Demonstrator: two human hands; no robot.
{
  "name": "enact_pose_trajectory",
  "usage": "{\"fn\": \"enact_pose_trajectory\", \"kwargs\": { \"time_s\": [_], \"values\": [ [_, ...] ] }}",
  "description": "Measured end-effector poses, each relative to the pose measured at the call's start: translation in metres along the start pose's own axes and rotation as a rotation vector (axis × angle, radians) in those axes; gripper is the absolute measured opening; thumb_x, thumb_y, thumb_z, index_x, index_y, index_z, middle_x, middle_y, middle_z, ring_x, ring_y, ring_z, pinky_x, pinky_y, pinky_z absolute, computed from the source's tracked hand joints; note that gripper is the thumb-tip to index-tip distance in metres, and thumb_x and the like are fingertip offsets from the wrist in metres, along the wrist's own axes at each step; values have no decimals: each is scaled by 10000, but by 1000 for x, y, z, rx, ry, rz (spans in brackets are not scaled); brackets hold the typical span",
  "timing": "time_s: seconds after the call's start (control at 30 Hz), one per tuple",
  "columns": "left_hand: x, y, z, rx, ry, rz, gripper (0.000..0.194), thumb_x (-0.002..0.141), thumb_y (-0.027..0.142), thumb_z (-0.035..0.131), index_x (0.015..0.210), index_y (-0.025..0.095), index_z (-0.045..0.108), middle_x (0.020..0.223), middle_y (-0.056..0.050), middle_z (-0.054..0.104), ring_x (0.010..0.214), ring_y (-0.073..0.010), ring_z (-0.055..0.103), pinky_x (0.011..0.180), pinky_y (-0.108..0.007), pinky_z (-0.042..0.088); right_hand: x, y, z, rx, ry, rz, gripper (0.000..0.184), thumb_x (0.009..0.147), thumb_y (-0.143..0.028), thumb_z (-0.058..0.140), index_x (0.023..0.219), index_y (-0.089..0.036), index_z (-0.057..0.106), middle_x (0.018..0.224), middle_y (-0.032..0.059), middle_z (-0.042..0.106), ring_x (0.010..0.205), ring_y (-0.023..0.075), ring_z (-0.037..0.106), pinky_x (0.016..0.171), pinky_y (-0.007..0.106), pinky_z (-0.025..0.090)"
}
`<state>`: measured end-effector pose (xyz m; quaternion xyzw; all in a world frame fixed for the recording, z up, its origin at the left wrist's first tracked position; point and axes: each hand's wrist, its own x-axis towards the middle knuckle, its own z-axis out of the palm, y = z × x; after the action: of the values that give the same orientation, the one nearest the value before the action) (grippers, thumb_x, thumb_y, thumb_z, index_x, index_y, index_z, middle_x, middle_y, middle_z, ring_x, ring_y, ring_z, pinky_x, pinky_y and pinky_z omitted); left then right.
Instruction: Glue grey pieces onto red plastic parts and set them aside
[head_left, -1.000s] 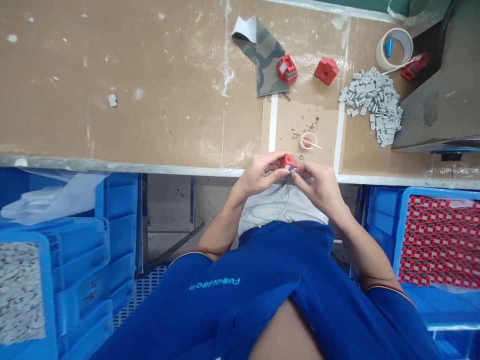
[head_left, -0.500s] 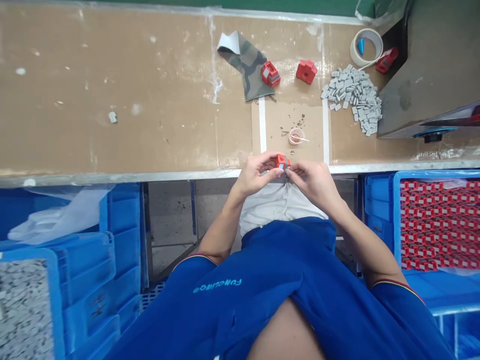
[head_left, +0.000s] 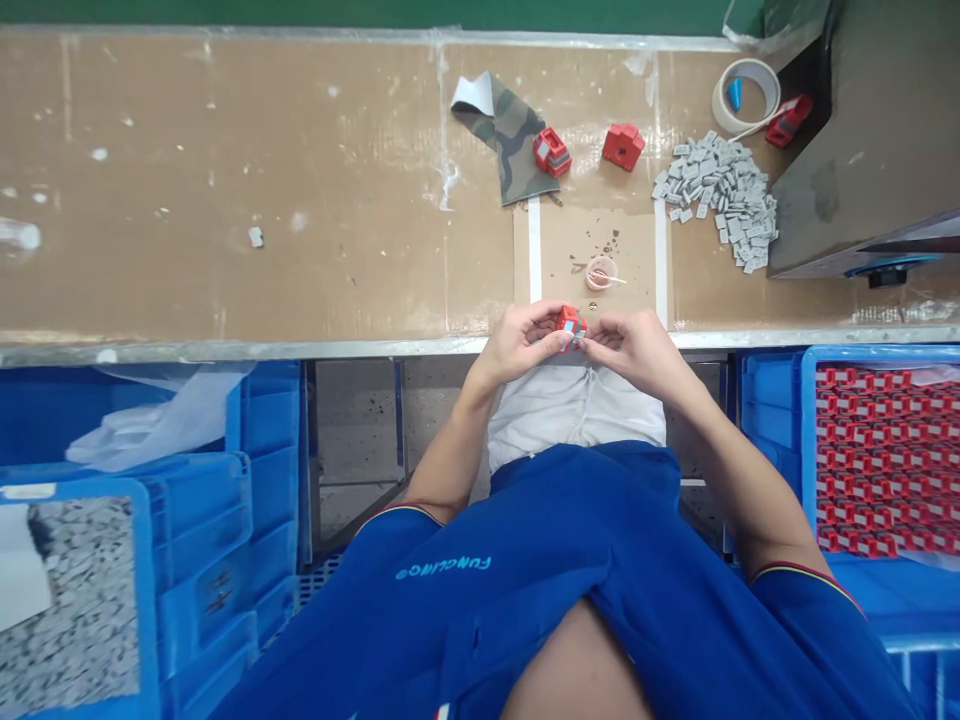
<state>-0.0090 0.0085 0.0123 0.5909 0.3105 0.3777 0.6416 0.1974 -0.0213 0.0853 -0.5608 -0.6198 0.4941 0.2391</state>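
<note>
The view has drifted a little, while the left hand (head_left: 517, 343) and right hand (head_left: 634, 350) stay close together above the metal front edge (head_left: 225, 350) of the bench. Both pinch a red block (head_left: 570, 328) between their fingertips, just over that edge (their fingers hide most of it, so the small grey piece on its face is hard to make out). A plastic cup (head_left: 601, 272) sits just ahead of the block, with loose grey tabs (head_left: 716, 195) farther right. A blue crate of red parts (head_left: 806, 450) is cut off by the right frame edge.
</note>
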Motion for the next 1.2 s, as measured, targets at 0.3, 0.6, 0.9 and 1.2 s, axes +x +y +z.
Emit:
{"fn": "enact_pose_trajectory", "kwargs": {
  "time_s": [0.3,0.6,0.9,1.2],
  "values": [
    [2,3,-3,82,-9,-4,466,906,518,776,1149,122,729,982,-102,790,853,-167,764,738,-234,620,5,-6,3,-105,10,104,119,868,-198,707,762,-151,737,696,40,762,654,166,718,619,254,507],
    [-6,1,10,-153,105,70,524,846,587,820,1162,194,679,1092,-119,802,981,-207,786,897,-314,619,-13,-5,4,81,86,-142,154,901,-284,725,1005,-172,740,991,73,791,843,180,745,772,302,613],
    [-23,14,53,-327,192,53,479,842,492,848,1188,231,645,1207,-102,772,1088,-208,767,1003,-351,607,-42,8,31,-57,457,-382,373,978,-383,711,1317,-240,650,1158,104,674,1044,231,695,806,376,662],
    [-26,46,47,41,153,248,364,943,302,772,1304,292,725,1381,-98,726,1311,-237,692,1065,-369,609,-54,-4,14,-291,494,-507,357,1004,-281,675,1359,-280,632,1275,111,733,1179,268,721,996,431,633]
  ]
}}
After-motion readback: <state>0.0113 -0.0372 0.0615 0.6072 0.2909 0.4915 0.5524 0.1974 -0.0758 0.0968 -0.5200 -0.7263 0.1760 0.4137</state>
